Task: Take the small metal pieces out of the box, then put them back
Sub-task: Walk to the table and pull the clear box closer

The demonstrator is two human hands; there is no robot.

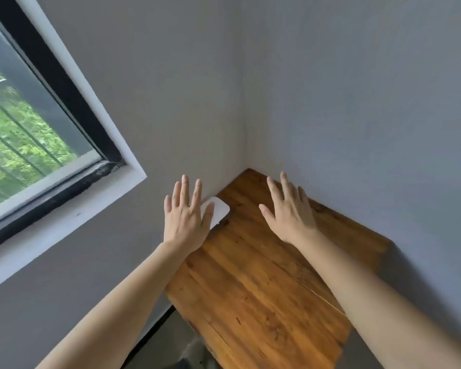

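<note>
Both hands are stretched forward with fingers spread and palms down, holding nothing. The left hand (186, 214) is raised near the left edge of the wooden tabletop (253, 283), and its thumb covers part of a small white box (220, 209) with rounded corners. The box lies flat near the far corner of the tabletop, close to the grey wall (197, 102). The right hand (290, 211) is over the far right part of the tabletop, well apart from the box. No metal pieces can be made out. A window (24, 123) with greenery outside is set in the wall on the left.
</note>
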